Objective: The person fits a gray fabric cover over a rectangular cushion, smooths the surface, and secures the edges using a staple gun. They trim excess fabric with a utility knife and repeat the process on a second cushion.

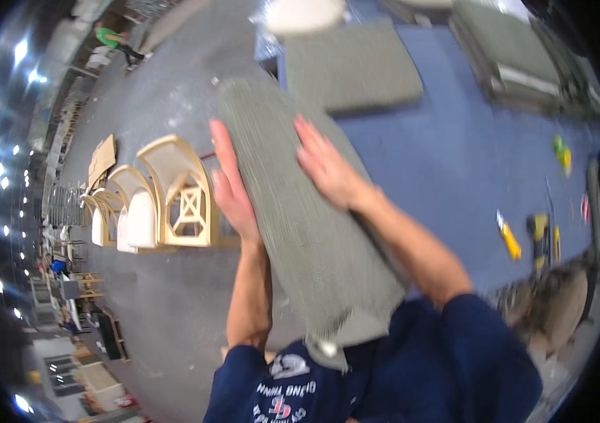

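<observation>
A grey-green fabric-covered seat cushion [307,204] is tilted up on edge in front of my body, its lower end close to my shirt. My left hand [233,187] presses along its left side with the fingers stretched out. My right hand [331,169] lies flat against its other face, fingers blurred, so the cushion is held between both palms. At the lower end the fabric hangs loose, and a small white bit [327,347] shows there. Just beyond it, another grey-green cushion [353,67] lies on the blue-covered table [427,169].
On the table's right lie a yellow utility knife [508,237], a yellow-and-black tool [538,240] and a green-and-yellow item [562,154]. Stacked cushions [508,53] sit at the back right. Several wooden chairs [180,190] stand on the floor to the left. A person in green [109,37] is far off.
</observation>
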A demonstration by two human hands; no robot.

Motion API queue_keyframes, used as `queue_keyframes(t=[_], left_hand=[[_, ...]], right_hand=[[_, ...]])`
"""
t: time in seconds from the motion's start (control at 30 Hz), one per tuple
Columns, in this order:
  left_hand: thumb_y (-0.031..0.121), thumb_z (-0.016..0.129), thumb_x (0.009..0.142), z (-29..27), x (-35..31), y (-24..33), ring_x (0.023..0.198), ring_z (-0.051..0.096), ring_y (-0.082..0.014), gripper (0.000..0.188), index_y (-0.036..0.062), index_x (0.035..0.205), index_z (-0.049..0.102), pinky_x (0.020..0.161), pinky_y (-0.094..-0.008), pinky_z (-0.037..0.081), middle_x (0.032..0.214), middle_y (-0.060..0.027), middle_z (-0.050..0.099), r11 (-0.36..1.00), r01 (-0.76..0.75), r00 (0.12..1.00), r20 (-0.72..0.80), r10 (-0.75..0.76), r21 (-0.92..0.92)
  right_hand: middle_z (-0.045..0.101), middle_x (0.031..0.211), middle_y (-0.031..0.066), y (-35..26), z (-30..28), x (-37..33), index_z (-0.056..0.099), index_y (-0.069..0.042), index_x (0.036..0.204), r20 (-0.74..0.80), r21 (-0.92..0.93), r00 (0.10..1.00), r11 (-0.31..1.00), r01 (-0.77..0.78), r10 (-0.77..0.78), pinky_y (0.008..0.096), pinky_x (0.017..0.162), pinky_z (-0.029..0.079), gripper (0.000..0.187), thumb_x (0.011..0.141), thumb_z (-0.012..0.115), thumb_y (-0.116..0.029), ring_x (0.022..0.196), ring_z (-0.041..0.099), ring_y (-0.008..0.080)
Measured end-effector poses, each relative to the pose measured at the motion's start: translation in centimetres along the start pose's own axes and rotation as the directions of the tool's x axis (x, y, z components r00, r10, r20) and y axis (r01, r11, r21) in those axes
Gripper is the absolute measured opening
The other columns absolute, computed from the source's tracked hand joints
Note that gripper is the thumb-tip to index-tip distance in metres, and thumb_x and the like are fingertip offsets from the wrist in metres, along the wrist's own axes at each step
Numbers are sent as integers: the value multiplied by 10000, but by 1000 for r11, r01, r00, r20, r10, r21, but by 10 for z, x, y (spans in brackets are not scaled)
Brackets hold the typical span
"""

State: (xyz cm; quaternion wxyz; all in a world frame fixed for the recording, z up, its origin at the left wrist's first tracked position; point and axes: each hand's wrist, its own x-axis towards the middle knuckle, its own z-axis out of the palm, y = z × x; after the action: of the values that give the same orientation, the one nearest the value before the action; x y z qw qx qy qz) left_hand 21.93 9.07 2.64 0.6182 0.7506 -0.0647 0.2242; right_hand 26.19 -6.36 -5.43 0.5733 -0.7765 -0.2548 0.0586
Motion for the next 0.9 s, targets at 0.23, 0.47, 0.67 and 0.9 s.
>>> queue_keyframes(t=[0.23, 0.47, 0.67, 0.9], left_hand=[[576, 135, 1079, 13, -103, 62, 1642, 37, -309, 864, -70, 1644, 233, 1323, -452, 15, 1774, -169, 95, 991, -24, 996, 85, 35, -129], [616, 227, 1049, 11, -133, 75, 1640, 82, -304, 893, -35, 1661, 214, 1322, -499, 109, 1778, -141, 90, 968, 76, 995, -47, -90, -237], [586, 383, 1038, -40, -158, 46, 1628, 150, -306, 909, -10, 1680, 140, 1307, -525, 204, 1782, -99, 92, 842, 92, 989, -53, -142, -531], [582, 376, 1050, 0, -151, 62, 1613, 207, -305, 893, 36, 1695, 88, 1296, -537, 246, 1780, -85, 101, 888, 98, 979, -115, -167, -449]], right_hand=[[191, 1724, 276, -91, -75, -12, 226, 40, 1649, -303, 163, 853, 859, 486, -425, 524, 1305, 152, 751, 1116, 398, -460, 1618, 154, 403], [250, 1712, 249, -5, 6, -67, 306, 50, 1617, -59, 31, 960, 961, 275, -272, 551, 1295, 185, 697, 1083, 463, -370, 1603, 217, 395], [164, 1731, 239, 70, 34, -111, 206, 35, 1645, 39, -88, 999, 996, -25, 28, 560, 1304, 136, 789, 1070, 451, -447, 1622, 129, 379], [407, 1621, 233, -23, 16, -106, 447, -17, 1547, -145, 44, 914, 920, 389, -379, 632, 1257, 214, 731, 965, 613, -426, 1547, 332, 403]])
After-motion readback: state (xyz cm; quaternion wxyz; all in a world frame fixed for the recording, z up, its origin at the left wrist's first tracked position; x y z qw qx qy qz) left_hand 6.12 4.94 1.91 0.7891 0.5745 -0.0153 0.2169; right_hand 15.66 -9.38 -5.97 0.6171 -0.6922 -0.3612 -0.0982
